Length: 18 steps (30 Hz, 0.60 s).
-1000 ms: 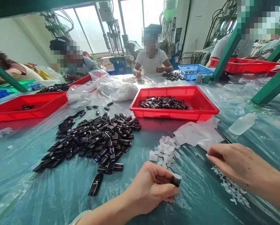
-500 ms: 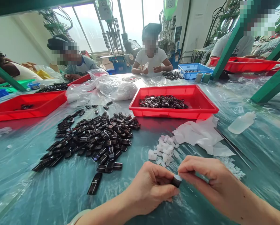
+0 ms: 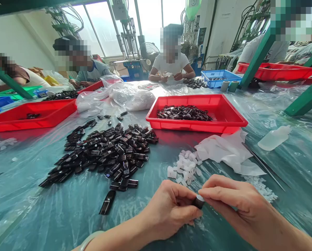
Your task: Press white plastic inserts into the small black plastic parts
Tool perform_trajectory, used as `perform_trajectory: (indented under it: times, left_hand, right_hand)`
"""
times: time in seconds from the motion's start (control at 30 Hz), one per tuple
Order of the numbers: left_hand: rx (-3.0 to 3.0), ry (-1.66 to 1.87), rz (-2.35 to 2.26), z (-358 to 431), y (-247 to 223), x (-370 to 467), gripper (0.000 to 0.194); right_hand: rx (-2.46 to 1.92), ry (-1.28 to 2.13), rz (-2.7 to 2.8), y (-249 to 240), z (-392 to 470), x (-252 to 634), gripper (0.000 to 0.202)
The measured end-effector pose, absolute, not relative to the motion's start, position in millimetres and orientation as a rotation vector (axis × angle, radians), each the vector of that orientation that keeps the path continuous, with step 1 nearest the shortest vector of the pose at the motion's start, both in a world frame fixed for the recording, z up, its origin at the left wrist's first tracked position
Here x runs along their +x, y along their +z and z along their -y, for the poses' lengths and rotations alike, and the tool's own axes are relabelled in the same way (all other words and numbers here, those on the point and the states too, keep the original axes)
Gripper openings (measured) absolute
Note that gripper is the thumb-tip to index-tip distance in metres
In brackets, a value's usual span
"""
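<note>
My left hand (image 3: 171, 209) pinches a small black piece (image 3: 198, 202) with a white top between thumb and fingers. Right beside it, my right hand (image 3: 231, 198) has thumb and fingertips pressed together at the white end; whether anything tiny is between them is hidden. Behind my hands lies a heap of white pieces (image 3: 186, 165), and smaller white bits (image 3: 262, 187) are partly covered by my right hand. A large pile of black pieces (image 3: 106, 150) spreads to the left, with a single black piece (image 3: 107, 202) in front of it.
Beyond the piles is a red tray (image 3: 231, 122) holding black pieces. White sheet (image 3: 224, 153), tweezers (image 3: 265, 165) and a translucent bottle (image 3: 273, 138) lie at the right. Another red tray (image 3: 51, 116) stands left, near plastic bags (image 3: 132, 97). Several people sit around the table.
The view has shifted slightly. My right hand's fingers have closed together more flatly beside the black piece, while my left hand keeps its hold.
</note>
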<state>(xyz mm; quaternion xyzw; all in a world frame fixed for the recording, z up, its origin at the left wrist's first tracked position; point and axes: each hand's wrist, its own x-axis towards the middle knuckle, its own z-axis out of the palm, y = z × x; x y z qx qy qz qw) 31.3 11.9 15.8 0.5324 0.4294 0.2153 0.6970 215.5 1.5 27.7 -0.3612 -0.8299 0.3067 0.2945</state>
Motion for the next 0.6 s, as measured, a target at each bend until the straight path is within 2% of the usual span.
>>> perform_trajectory:
  times: [0.2, 0.6]
  left_hand:
    - [1.172, 0.468, -0.958, -11.6, 17.9, 32.6, 0.009]
    - [1.112, 0.509, -0.985, -11.7, 20.6, 33.2, 0.01]
  right_hand:
    - [-0.963, 0.692, 2.207, 21.9, 0.2, 214.1, 0.02]
    - [-0.963, 0.898, 2.055, 22.5, -1.1, 206.5, 0.028]
